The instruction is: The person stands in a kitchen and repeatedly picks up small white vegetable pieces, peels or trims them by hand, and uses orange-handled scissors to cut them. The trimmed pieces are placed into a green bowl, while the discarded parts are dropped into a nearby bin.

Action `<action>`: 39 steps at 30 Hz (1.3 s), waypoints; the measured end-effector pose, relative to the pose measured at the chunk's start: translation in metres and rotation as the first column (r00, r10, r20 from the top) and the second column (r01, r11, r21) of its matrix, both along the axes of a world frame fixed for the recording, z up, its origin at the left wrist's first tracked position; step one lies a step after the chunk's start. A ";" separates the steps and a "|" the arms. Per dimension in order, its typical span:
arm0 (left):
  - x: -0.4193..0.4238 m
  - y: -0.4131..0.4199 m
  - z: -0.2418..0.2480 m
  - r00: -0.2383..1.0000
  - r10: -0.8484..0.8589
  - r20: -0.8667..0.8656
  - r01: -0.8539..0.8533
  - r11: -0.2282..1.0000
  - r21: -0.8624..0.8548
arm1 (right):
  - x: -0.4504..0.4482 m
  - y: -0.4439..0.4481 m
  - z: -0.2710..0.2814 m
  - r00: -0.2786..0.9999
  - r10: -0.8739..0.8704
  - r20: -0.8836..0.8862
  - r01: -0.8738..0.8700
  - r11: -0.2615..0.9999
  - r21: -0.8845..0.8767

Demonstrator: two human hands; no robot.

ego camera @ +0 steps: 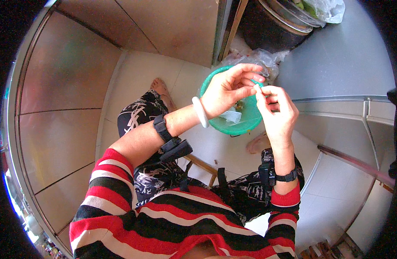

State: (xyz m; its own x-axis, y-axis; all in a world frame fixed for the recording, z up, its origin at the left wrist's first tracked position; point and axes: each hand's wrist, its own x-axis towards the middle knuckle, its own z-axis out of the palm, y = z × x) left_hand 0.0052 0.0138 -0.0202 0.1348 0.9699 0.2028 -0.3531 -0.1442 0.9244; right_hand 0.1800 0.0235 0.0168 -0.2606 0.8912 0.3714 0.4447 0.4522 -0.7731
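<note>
Both hands meet above a green plastic basin or bin (pixel 232 128) on the floor. My left hand (pixel 232 87), with a white bangle at its wrist, has its thumb and index fingertips at the tips of the other hand, the upper fingers loosely curled. My right hand (pixel 277 108) has thumb and index finger pinched together at the same spot; whether a small item lies between the fingertips cannot be told. Inside the green container lie a crumpled white tissue or wrapper (pixel 231 116) and some small scraps, partly hidden by the hands.
Clear plastic bags (pixel 266 61) lie behind the container. A dark round pot or bucket (pixel 269 29) with metal basins stands at the back. Cabinet panels (pixel 65 64) rise on the left, a grey-blue panel (pixel 337 58) on the right. My feet flank the container on the tiled floor (pixel 201 142).
</note>
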 end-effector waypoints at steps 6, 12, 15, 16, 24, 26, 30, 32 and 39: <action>-0.002 -0.001 0.001 0.999 0.033 -0.004 -0.033 0.999 -0.023 | 0.004 0.001 -0.003 1.000 -0.005 -0.013 0.005 0.999 -0.048; 0.000 0.001 -0.003 0.997 -0.008 0.075 0.011 0.999 -0.035 | 0.007 0.003 -0.012 0.997 -0.036 -0.067 0.027 0.991 -0.131; 0.000 0.001 -0.006 0.988 -0.031 0.152 0.043 0.996 -0.074 | 0.007 0.002 -0.011 0.999 -0.020 -0.030 0.018 0.997 -0.081; -0.001 0.001 -0.007 0.988 -0.031 0.150 0.042 0.996 -0.074 | 0.007 0.002 -0.011 0.999 -0.016 -0.028 0.014 0.996 -0.083; 0.001 0.003 -0.006 0.943 -0.051 0.330 0.102 0.985 -0.139 | 0.012 0.007 -0.010 0.957 -0.131 -0.260 0.044 0.948 -0.315; 0.002 0.002 -0.005 0.933 -0.036 0.358 0.106 0.978 -0.178 | 0.020 0.010 -0.011 0.995 -0.086 -0.048 0.064 0.934 -0.351; -0.002 0.002 -0.005 0.913 -0.029 0.408 0.118 0.974 -0.193 | 0.022 0.009 -0.007 0.982 -0.127 0.141 0.152 0.972 -0.181; -0.007 0.000 -0.009 0.922 -0.047 0.384 0.109 0.984 -0.142 | 0.016 0.010 -0.005 0.989 -0.101 0.105 0.122 0.968 -0.219; 0.002 0.005 -0.001 0.934 -0.078 0.348 0.137 0.980 -0.147 | -0.004 -0.004 0.014 0.997 0.026 -0.066 -0.027 1.000 -0.014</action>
State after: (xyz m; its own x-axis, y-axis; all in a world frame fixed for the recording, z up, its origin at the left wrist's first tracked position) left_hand 0.0073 0.0185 -0.0211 0.1915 0.9772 0.0921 -0.6544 0.0572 0.7540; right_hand 0.1758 0.0194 0.0306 -0.2596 0.8897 0.3756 0.3808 0.4517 -0.8068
